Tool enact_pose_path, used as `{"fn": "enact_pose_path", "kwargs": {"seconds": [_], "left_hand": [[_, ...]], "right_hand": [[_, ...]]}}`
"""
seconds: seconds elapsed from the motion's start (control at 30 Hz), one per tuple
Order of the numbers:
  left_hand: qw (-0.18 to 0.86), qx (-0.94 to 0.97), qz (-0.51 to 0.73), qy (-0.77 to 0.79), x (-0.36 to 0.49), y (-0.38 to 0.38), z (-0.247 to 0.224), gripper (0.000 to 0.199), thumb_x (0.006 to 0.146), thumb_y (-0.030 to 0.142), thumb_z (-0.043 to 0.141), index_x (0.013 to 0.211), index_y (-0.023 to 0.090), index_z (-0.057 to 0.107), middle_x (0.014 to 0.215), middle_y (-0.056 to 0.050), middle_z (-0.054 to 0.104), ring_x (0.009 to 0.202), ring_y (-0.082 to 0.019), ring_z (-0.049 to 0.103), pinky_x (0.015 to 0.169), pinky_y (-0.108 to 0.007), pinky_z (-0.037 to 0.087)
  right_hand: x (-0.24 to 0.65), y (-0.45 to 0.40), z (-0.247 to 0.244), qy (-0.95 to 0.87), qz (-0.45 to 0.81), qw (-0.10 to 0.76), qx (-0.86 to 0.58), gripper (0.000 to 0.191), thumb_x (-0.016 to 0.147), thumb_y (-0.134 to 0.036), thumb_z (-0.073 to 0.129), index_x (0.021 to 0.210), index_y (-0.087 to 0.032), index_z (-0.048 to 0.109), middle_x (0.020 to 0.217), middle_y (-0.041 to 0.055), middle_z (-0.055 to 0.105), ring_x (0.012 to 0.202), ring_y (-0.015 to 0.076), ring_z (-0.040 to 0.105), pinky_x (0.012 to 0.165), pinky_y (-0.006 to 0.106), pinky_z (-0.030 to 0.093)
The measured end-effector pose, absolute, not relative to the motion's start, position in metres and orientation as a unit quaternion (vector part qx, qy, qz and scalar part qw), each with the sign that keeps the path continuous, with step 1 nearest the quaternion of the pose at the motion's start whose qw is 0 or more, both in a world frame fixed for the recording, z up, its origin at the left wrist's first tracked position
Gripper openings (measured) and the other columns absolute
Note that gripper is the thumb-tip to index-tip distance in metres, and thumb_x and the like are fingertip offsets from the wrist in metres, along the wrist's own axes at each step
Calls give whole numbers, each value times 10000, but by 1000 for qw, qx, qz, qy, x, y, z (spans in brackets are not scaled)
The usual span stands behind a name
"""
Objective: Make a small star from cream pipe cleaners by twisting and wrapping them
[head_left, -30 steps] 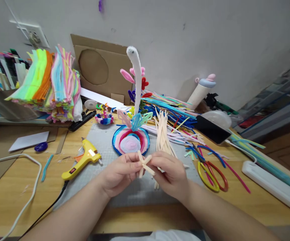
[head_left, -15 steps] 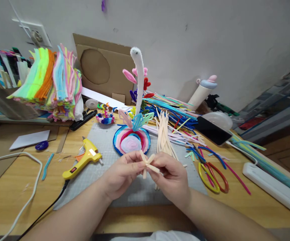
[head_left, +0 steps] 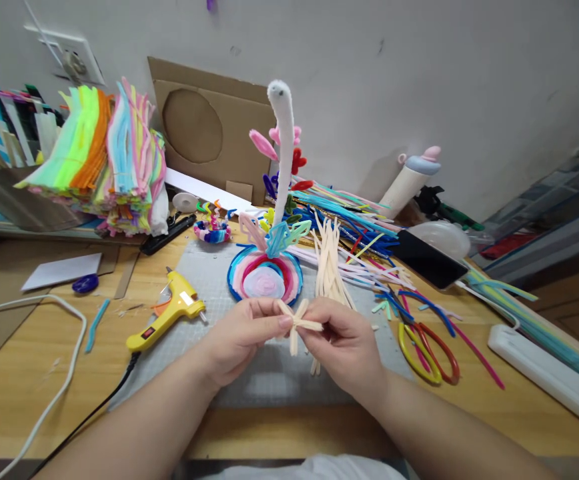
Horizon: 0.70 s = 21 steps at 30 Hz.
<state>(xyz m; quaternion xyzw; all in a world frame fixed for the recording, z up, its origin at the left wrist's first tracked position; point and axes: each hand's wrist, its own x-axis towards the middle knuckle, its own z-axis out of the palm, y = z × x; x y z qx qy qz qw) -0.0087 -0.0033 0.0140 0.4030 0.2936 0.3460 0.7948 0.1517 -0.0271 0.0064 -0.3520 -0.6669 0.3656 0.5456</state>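
Between my two hands is a small cream star shape of folded pipe cleaners [head_left: 295,324], its arms spread from the middle. My left hand [head_left: 247,337] pinches it from the left with thumb and finger. From the right, my right hand [head_left: 342,340] grips another arm of it, fingers curled in. Behind my right hand lies a bundle of cream pipe cleaners [head_left: 330,260]. Just beyond my hands stands a round blue, pink and white coiled pipe-cleaner piece [head_left: 234,277] with a tall white stem [head_left: 284,153] and coloured loops and flowers.
A yellow glue gun [head_left: 169,310] lies left on the grey cutting mat [head_left: 189,373]. Scissors [head_left: 427,353] with yellow and red handles, a phone [head_left: 427,257] and a power strip [head_left: 549,373] are to the right. Pipe-cleaner bundles [head_left: 87,147] stand back left; a bottle [head_left: 409,183] leans back right.
The cream star has turned between my fingers, so its arms now face me more openly. My view has shifted slightly; both hands still hold it.
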Motion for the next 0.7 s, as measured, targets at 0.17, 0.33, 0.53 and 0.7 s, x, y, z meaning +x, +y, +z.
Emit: {"fn": "enact_pose_path", "kwargs": {"seconds": [0.17,0.33,0.53,0.7], "left_hand": [[730,451,414,304,-3,-3,14,158,711,249,696,645,133,612,652,2,570,639,-115,495,647,-237,366],[670,508,435,321,0,-3,15,137,728,256,683,678,138,637,646,4,579,649,-123,517,642,-233,386],[677,487,432,342,0,-3,15,132,700,256,708,662,140,659,630,2,613,623,-123,534,616,-230,390],[668,478,456,342,0,-3,15,116,694,228,711,644,144,649,628,4,609,634,-123,538,625,-230,398]], "right_hand": [[146,-27,6,-577,430,534,-444,105,721,-175,595,637,-174,532,578,-26,544,500,90,474,450,190,379],[145,-23,8,-543,455,520,-478,142,679,-220,609,589,-172,510,515,-35,513,456,78,409,412,186,333],[146,-21,6,-544,448,520,-482,127,660,-220,622,594,-171,526,527,-30,520,472,84,429,422,187,343],[146,-21,4,-547,483,506,-459,131,708,-263,626,648,-163,567,574,-9,565,523,101,475,487,213,381]]}}
